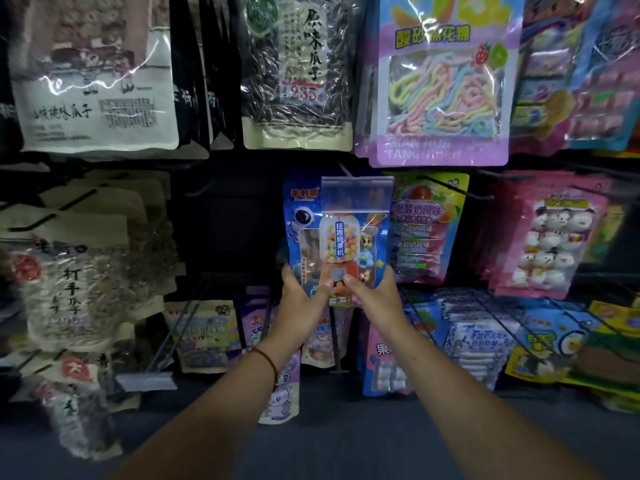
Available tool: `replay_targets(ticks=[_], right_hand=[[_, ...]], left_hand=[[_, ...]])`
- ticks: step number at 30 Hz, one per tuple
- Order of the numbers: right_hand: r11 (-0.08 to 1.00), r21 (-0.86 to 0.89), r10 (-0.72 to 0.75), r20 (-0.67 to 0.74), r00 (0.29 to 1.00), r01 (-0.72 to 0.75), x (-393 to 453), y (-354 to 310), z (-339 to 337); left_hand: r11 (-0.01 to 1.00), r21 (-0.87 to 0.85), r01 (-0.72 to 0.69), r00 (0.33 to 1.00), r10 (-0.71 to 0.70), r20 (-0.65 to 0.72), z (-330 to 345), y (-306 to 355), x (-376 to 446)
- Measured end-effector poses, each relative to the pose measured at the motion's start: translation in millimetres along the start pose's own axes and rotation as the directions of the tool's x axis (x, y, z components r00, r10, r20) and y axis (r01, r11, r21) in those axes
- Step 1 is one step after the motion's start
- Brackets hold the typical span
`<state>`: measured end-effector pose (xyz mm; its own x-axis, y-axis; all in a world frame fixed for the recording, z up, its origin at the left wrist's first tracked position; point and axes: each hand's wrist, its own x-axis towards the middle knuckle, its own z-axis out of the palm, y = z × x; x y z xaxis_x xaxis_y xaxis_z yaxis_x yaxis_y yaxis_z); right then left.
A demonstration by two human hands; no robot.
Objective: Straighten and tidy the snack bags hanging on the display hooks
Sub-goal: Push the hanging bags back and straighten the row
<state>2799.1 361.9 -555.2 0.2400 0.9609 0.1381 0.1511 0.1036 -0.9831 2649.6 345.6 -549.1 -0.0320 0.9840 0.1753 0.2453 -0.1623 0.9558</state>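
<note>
A blue candy bag (332, 237) printed with an astronaut and a gumball machine hangs in the middle row, behind a clear price-tag holder (356, 195) at its hook's tip. My left hand (301, 289) grips the bag's lower left corner, thumb on the front. My right hand (372, 292) grips its lower right corner the same way. The bag sits upright between them.
Sunflower seed bags (93, 81) hang at upper left, a pastel candy bag (443, 88) at upper right. A yoghurt-candy bag (426, 230) and pink marshmallow bags (547, 237) hang right of the blue bag. Bare black hooks (204, 190) stick out left of it. Lower rows hold several more bags.
</note>
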Motion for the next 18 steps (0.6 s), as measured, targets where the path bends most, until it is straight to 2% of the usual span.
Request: replay_targets(ticks=[4, 6, 8, 9, 11, 13, 14, 18], right_hand=[[0.999, -0.045, 0.01, 0.041, 0.999, -0.008, 6, 12, -7], [0.994, -0.104, -0.011, 0.033, 0.999, 0.015, -1, 13, -8], [0.985, -0.171, -0.013, 0.003, 1.0, 0.013, -11, 15, -12], [0.976, -0.217, -0.014, -0.021, 1.0, 0.009, -17, 17, -14], [0.942, -0.335, -0.047, -0.049, 0.998, 0.028, -38, 19, -17], [0.88, -0.47, -0.078, -0.011, 0.997, 0.064, -65, 15, -18], [0.838, -0.541, -0.065, 0.034, 0.997, 0.073, -79, 9, -18], [0.655, -0.737, 0.069, 0.275, 0.959, 0.164, -122, -57, -19]], left_hand=[[0.999, 0.036, -0.035, 0.999, 0.034, 0.028, -4, -7, 0], [0.993, 0.111, -0.048, 0.998, 0.044, 0.037, -13, -16, -1], [0.96, 0.26, -0.102, 0.994, 0.091, 0.054, -22, -26, -6], [0.917, 0.38, -0.126, 0.992, 0.109, 0.066, -28, -29, -12], [0.748, 0.643, -0.167, 0.985, 0.149, 0.082, -42, -33, -27], [0.588, 0.776, -0.229, 0.97, 0.206, 0.131, -61, -30, -47], [0.542, 0.804, -0.246, 0.967, 0.191, 0.168, -71, -27, -56], [0.431, 0.878, -0.21, 0.958, -0.09, 0.273, -116, 21, -81]])
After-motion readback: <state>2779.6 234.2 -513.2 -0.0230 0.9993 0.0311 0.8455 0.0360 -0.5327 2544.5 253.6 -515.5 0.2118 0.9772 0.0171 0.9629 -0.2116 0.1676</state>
